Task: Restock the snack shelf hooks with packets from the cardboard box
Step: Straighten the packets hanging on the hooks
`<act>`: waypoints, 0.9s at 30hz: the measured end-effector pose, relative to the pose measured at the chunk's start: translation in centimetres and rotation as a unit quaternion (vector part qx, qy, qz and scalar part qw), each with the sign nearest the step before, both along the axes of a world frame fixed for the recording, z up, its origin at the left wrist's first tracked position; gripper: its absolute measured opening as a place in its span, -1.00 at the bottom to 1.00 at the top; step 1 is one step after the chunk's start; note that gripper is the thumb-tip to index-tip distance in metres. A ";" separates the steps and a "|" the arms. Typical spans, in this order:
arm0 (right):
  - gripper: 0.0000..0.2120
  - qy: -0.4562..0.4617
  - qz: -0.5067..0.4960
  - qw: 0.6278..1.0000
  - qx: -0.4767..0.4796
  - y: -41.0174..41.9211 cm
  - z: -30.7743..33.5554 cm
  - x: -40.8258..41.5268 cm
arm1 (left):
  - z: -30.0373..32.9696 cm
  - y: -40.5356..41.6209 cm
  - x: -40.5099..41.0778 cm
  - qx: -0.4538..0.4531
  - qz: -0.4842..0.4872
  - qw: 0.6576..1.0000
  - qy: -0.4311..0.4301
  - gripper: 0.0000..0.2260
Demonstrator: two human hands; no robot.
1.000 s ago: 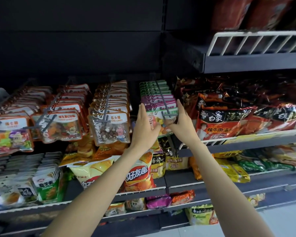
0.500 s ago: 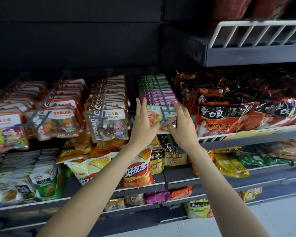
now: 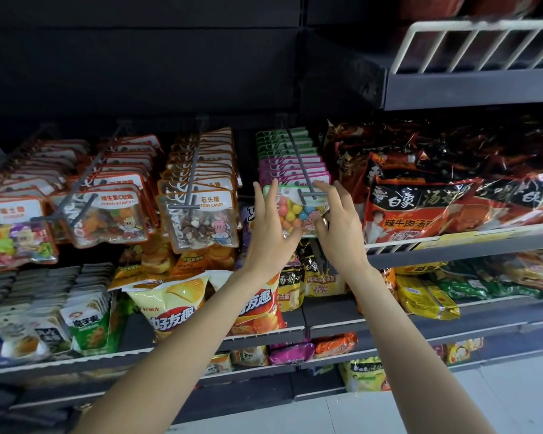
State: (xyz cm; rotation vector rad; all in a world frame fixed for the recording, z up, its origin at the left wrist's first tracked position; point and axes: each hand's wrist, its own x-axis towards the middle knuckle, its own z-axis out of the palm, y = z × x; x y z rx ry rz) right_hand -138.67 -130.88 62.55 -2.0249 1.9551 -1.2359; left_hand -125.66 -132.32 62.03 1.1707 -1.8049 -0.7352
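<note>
Far left of the hands, a row of orange-trimmed gummy packets (image 3: pixel 105 214) hangs from a grey hook, and nearer in, the stone candy packets (image 3: pixel 201 219) hang on the next hook (image 3: pixel 191 183), just left of the left hand. Below that hand stand yellow and orange crisp bags (image 3: pixel 173 303) on a grey shelf (image 3: pixel 264 335).

The left hand (image 3: pixel 271 228) is raised with fingers spread and pointing up, its fingertips touching the left edge of the front colourful candy packet (image 3: pixel 295 211). That packet, clear with a green rim and round pastel sweets inside, hangs at the front end of the candy hook (image 3: pixel 301 166), between the two hands. Behind it on the same hook sit more packets with pink tops and then green tops (image 3: pixel 282 145).

The right hand (image 3: pixel 337 225) is also open, fingers loosely curled, with its fingertips against the packet's right edge and lower corner; neither hand closes around it.

Right of the right hand, large red and black noodle multipacks (image 3: pixel 420 211) lie on a wire-fronted shelf (image 3: pixel 452 245), with yellow and green packs (image 3: pixel 427 297) below. Above them is a white wire shelf guard (image 3: pixel 470 45).
</note>
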 end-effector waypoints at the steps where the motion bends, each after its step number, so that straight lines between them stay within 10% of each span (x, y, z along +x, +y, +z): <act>1: -0.46 -0.001 -0.007 1.000 -0.001 -0.1 0.2 0.1 | 0.0 0.0 -0.1 -0.002 0.000 1.000 0.007 -0.26; 16: -0.51 0.009 -0.022 0.997 -0.078 0.8 0.9 0.0 | 1.0 2.0 0.1 -0.034 0.018 0.999 0.011 -0.23; 23: -0.78 -0.029 0.039 0.948 -0.315 6.2 4.6 0.9 | 2.8 8.7 6.5 -0.154 0.046 0.987 -0.027 -0.59; 27: -0.78 -0.070 0.146 0.949 -0.272 6.3 5.6 4.7 | 3.7 9.6 12.1 -0.249 0.151 0.956 -0.018 -0.70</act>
